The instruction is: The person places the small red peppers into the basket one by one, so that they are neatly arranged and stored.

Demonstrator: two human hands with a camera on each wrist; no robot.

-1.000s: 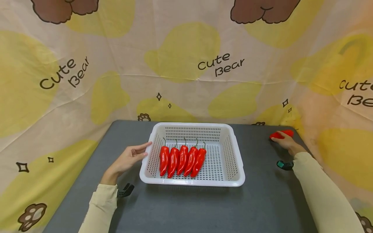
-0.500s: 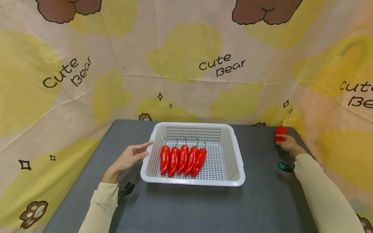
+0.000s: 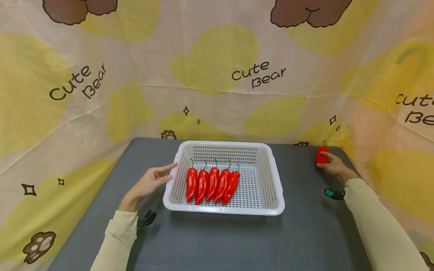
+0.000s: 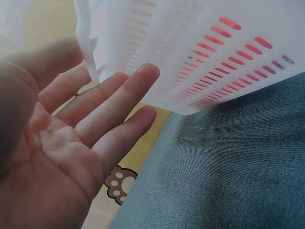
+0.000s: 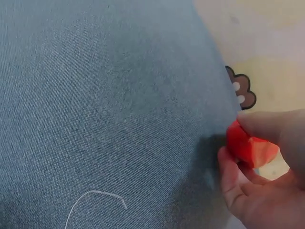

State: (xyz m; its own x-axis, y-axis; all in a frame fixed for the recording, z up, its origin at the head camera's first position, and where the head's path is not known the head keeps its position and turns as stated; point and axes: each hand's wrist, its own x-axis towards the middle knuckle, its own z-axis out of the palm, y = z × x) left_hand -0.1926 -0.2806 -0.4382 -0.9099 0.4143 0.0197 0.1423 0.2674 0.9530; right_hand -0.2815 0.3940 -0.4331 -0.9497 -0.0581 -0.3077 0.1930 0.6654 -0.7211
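At the left short side of a white plastic basket (image 3: 249,211), my left hand (image 3: 149,184) holds the rim. Thumb and index tips lie over the edge, while the other fingers (image 4: 143,76) reach along the outside wall in the left wrist view. Several glossy red chili peppers (image 3: 212,184) lie side by side in the basket's left and middle, green stems toward the back. By the table's back right corner, my right hand (image 3: 335,165) grips another red chili pepper (image 3: 322,155) between thumb and fingers, stem pointing back. In the right wrist view that pepper (image 5: 248,145) is partly hidden by the hand.
The basket stands on a dark grey table (image 3: 234,242). A cloth backdrop (image 3: 210,56) with yellow patches and bear prints rises behind the table and along both sides. A white thread-like line (image 5: 90,193) shows on the surface in the right wrist view.
My right hand has turned the pepper from lying crosswise to stem pointing back, then shifted it slightly left. My left hand and the basket have stayed in place.
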